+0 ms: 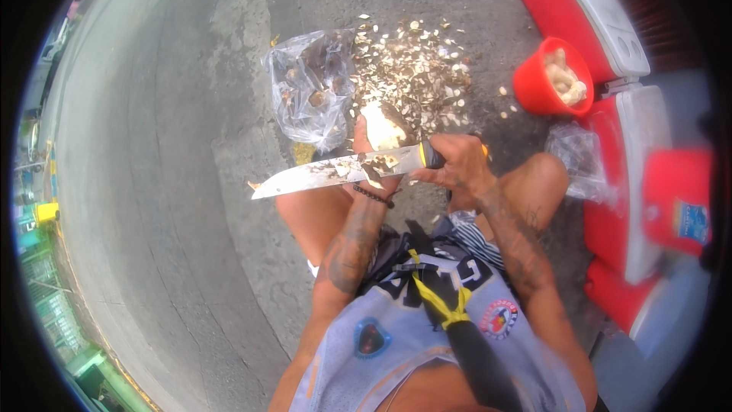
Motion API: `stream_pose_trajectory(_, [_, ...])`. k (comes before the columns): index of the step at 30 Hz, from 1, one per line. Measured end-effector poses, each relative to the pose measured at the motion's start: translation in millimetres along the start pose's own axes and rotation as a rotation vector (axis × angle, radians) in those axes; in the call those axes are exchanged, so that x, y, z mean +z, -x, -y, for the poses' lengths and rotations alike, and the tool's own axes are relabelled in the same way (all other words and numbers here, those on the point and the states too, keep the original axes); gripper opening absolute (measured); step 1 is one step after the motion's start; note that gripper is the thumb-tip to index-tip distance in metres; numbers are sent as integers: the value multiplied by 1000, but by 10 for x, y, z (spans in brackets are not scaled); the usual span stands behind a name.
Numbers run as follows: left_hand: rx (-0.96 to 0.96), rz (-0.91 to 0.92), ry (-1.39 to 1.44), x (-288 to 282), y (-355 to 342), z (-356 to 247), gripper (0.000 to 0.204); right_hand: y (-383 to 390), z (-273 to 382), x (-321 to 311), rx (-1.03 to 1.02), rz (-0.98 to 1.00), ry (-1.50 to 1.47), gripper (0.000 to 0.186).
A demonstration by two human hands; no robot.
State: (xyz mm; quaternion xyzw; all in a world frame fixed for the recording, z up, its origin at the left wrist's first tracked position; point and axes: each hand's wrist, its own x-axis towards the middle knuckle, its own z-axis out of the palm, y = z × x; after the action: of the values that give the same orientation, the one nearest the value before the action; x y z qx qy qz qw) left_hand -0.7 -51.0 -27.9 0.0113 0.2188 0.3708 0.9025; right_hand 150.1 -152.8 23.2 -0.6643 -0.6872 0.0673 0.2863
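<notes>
My right hand (460, 164) is wrapped round the black and yellow handle of a long, wide-bladed knife (313, 174). Its blade points left and crosses in front of my left hand, with peel scraps stuck to its face. My left hand (361, 136) grips a partly peeled root vegetable (381, 127) just beyond the blade. White flesh shows on most of the root, and brown skin remains along its right side. The blade hides part of my left hand. I cannot tell whether the edge touches the root.
Peelings (412, 76) lie scattered on the pavement ahead. Left of them is a clear plastic bag (309, 95) with brown pieces inside. On the right stand a red bucket (534, 85) of pale peeled roots (566, 80), another clear bag (577, 156) and red coolers with white lids (640, 145).
</notes>
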Motion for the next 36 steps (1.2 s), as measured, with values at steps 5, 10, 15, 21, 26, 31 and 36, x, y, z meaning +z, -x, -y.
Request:
stream_pose_trajectory(5, [214,19,-433,61,70,17,42,-51,-24,12,-24,30,7,71])
stream_pose_trajectory(10, [271,53,-445,96,92,21,43,-88,-22,42,-78,21,-9,72])
stream_pose_trajectory(15, [382,44,-690,81,100,24,39,-79,-14,60,-65,35,6,73])
stream_pose_trajectory(21, [388,8,-694,83,118,10,33,-80,7,100,-63,22,-16,73])
stream_pose_trajectory(26, [644,-42,-1255,130,138,13,32,-79,18,100,-46,41,-25,72])
stream_pose_trajectory(31, [550,-50,-862,160,126,17,36,-68,34,111,-18,62,-85,71])
stream_pose_trajectory(36, [745,-25,-1274,106,115,24,36,-60,31,155,-53,17,-49,71])
